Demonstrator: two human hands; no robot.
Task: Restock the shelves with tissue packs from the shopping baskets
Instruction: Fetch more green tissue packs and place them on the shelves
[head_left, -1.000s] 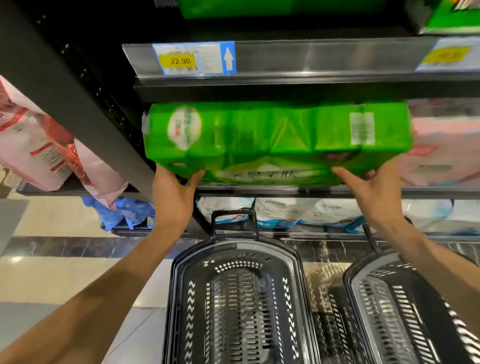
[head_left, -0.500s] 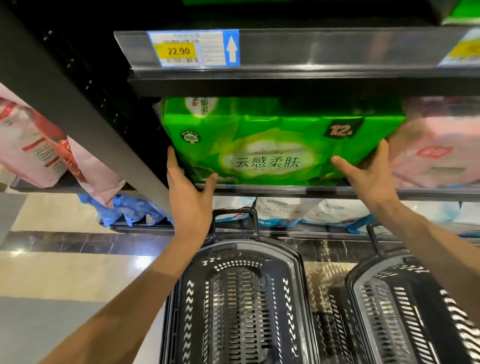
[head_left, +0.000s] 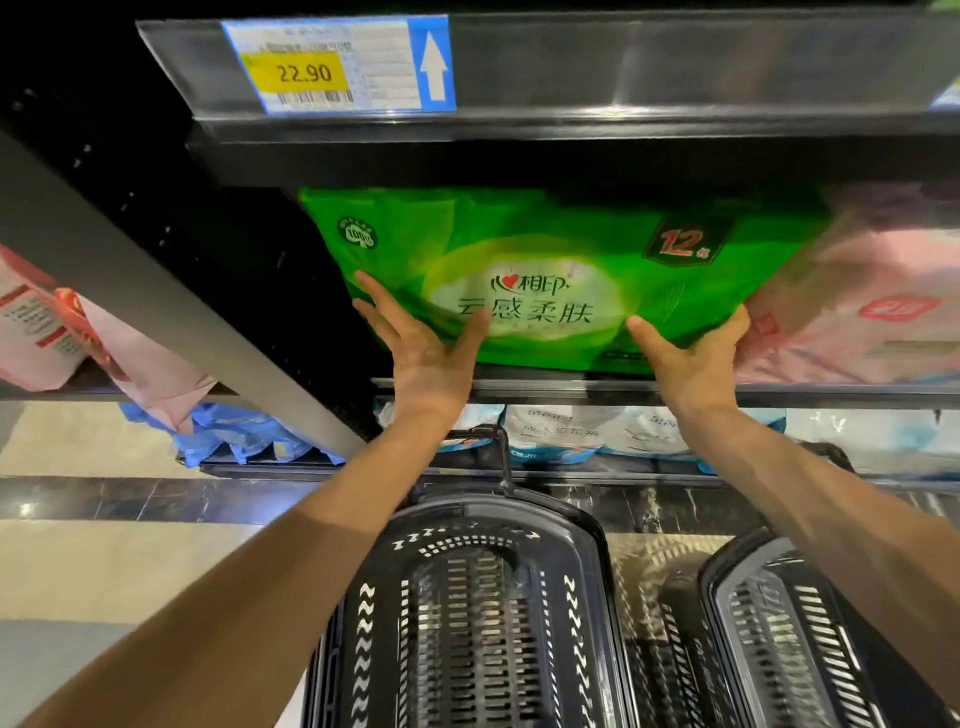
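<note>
both palms flat on the green tissue pack (head_left: 545, 270), left hand (head_left: 421, 348) and right hand (head_left: 691, 358) with fingers straight, gripping nothing; pack on the shelf (head_left: 571, 387) above the wrists, pink pack (head_left: 857, 312) just right of the right hand.

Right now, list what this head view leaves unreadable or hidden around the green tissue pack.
- Green tissue pack: its rear is lost in the dark shelf bay; how deep it sits is unclear.
- Left hand and right hand: palms face away, so contact is hidden.
- Price label: small print blurred.
- Right basket: cut off by the frame edge.
- Pink packs: blurred, print unreadable.
</note>
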